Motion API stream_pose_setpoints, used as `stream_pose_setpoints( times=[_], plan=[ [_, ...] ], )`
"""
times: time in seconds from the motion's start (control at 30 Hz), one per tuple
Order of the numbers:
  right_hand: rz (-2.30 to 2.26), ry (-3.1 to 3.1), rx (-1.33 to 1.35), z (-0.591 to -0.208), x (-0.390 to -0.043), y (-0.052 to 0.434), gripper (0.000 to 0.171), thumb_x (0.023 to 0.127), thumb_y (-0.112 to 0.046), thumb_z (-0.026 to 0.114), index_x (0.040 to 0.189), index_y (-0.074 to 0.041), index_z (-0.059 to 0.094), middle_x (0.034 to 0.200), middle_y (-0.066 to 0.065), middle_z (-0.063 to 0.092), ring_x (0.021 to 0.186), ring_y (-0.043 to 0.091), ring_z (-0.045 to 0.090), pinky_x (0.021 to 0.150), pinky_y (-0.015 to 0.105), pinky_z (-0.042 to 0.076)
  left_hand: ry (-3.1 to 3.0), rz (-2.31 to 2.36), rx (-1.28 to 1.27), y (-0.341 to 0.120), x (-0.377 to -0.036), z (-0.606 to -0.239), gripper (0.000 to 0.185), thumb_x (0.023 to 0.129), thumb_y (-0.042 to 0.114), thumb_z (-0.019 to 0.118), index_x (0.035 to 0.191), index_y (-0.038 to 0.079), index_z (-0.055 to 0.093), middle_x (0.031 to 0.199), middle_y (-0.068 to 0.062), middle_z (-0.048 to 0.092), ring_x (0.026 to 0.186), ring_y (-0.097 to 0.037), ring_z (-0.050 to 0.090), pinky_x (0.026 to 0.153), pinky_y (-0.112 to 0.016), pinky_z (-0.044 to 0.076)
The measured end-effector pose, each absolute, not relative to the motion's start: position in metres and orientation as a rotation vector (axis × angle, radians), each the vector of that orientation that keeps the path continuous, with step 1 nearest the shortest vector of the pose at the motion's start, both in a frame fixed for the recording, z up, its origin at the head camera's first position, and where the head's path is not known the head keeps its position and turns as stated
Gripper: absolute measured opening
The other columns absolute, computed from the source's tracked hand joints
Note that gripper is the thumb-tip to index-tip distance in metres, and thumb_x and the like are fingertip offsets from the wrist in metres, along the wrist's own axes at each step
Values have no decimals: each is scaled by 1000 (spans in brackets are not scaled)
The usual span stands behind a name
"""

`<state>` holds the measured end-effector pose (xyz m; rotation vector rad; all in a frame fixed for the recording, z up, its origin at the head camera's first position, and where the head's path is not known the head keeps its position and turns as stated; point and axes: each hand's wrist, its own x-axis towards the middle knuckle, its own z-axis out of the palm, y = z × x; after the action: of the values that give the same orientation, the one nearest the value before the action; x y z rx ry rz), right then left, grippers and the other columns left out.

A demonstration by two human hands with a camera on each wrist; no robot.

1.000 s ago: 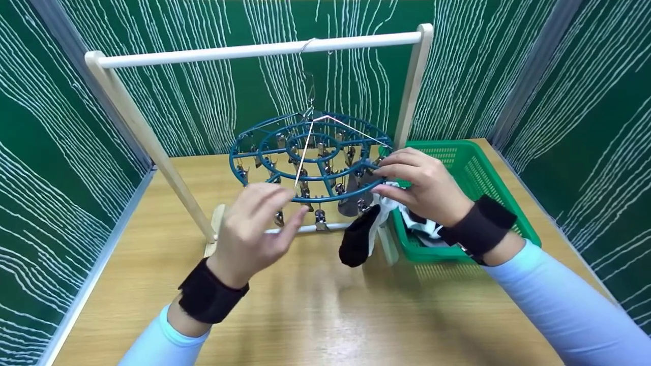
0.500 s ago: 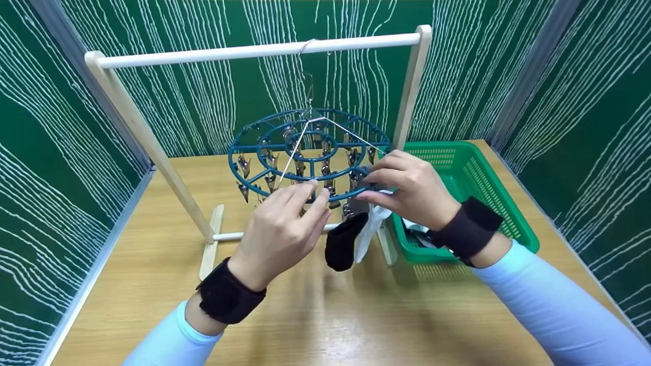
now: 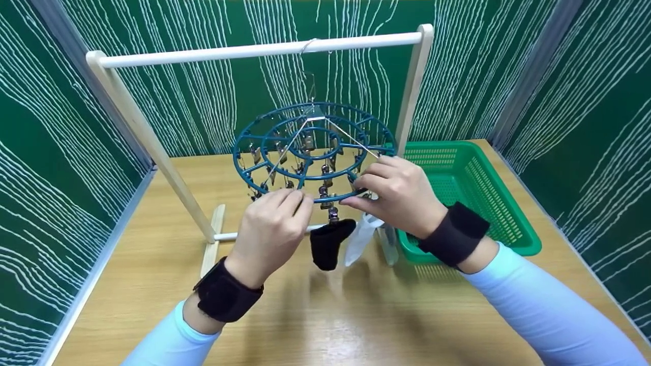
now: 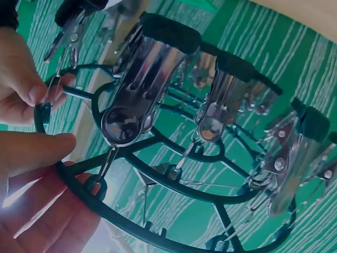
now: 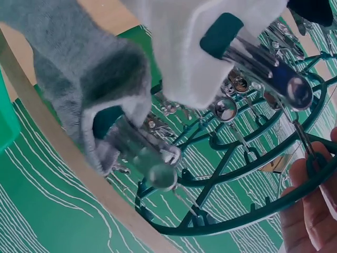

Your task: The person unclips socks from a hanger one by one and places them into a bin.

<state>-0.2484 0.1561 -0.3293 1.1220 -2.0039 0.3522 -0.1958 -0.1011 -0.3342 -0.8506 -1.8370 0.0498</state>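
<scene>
A round teal clip hanger (image 3: pixel 254 133) hangs by a wire hook from the wooden rack's top bar (image 3: pixel 213 52). My left hand (image 3: pixel 300 199) pinches its front rim, and in the left wrist view the fingers (image 4: pixel 37 174) curl round the ring (image 4: pixel 158 182) beside a metal clip (image 4: pixel 134 100). My right hand (image 3: pixel 358 193) grips the rim further right, fingertips (image 5: pixel 310 211) on the ring (image 5: pixel 231 224). A black sock (image 3: pixel 327 244) and a white sock (image 3: pixel 360 239) hang from clips between the hands. The right wrist view shows a grey sock (image 5: pixel 68 68) and the white sock (image 5: pixel 184 52) clipped.
A green plastic basket (image 3: pixel 473 178) stands on the wooden table (image 3: pixel 315 315) to the right of the rack, partly hidden by my right wrist. The rack's legs (image 3: pixel 152 147) and base rail stand behind the hands. Green patterned walls close in three sides.
My left hand rose to the hanger's front rim and took hold. The hanger turned, carrying the black and white socks leftward. My right hand shifted left with the rim.
</scene>
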Motion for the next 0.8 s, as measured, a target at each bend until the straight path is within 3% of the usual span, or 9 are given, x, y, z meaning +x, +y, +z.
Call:
stream_pose_setpoints(
  times=[0.17, 0.4, 0.57, 0.8],
  plan=[
    [361, -1993, 1124, -327, -248, 158, 38, 84, -37, 96, 97, -4, 81, 87, 11, 80, 76, 27, 66, 64, 36, 59, -1827, 5, -851, -107, -198, -336, 10, 95, -7, 74, 91, 1, 79, 86, -11, 79, 81, -25, 78, 73, -35, 67],
    [467, -2011, 1097, -327, -249, 174, 45, 83, -37, 97, 109, -3, 80, 112, 18, 79, 101, 36, 71, 86, 49, 65, -1848, -58, -846, -115, -202, -340, 10, 93, -9, 75, 92, -1, 79, 89, -12, 81, 85, -26, 80, 79, -35, 68],
    [472, -2106, 1055, -331, -249, 181, 48, 91, -46, 89, 116, -5, 79, 127, 23, 74, 113, 40, 68, 96, 54, 63, -1867, -112, -840, -121, -204, -342, 9, 92, -9, 75, 91, -1, 79, 90, -13, 81, 85, -27, 80, 80, -36, 68],
    [467, -2187, 1092, -339, -251, 181, 51, 107, -53, 66, 118, -7, 82, 118, 19, 78, 113, 38, 71, 99, 56, 62, -1870, -181, -840, -126, -204, -345, 10, 91, -10, 75, 93, -2, 80, 92, -14, 81, 87, -28, 80, 82, -37, 68]
  ],
)
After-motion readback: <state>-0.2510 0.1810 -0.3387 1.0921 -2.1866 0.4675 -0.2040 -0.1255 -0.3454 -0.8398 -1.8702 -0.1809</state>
